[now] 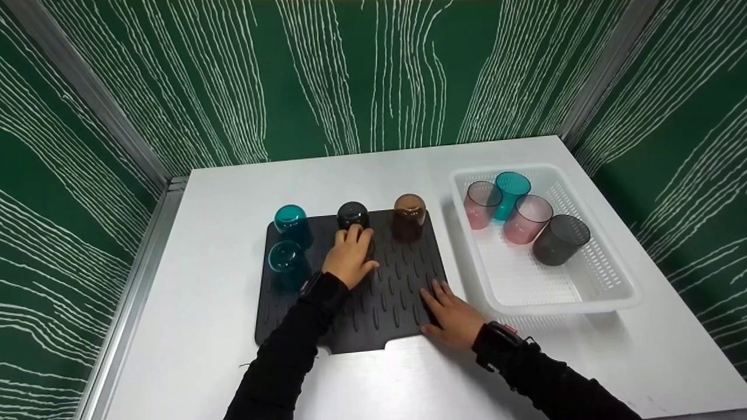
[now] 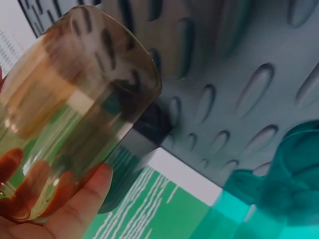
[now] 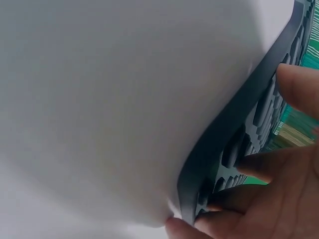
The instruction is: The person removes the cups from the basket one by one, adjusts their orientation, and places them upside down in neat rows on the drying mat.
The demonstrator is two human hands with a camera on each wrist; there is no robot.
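Note:
My left hand (image 1: pixel 347 259) grips an amber tumbler (image 2: pixel 75 114) around its base end, mouth toward the dark ribbed mat (image 1: pixel 362 315); whether the rim touches the mat I cannot tell. In the head view that tumbler is mostly hidden under the hand. Just beyond stands an upside-down grey tumbler (image 1: pixel 353 211). Two teal tumblers, one behind (image 1: pixel 290 219) and one in front (image 1: pixel 286 256), stand inverted on the mat's left. A brown tumbler (image 1: pixel 408 219) occupies its back right corner. With fingers spread, my right hand (image 1: pixel 458 318) rests on the mat's right front edge.
A white perforated basket (image 1: pixel 540 286) sits right of the mat. Inside it are two pink tumblers, at left (image 1: pixel 481 207) and middle (image 1: pixel 527 220), a teal tumbler (image 1: pixel 512 189) and a dark grey tumbler (image 1: pixel 560 240). Green walls with white lines border the white table (image 1: pixel 192 315).

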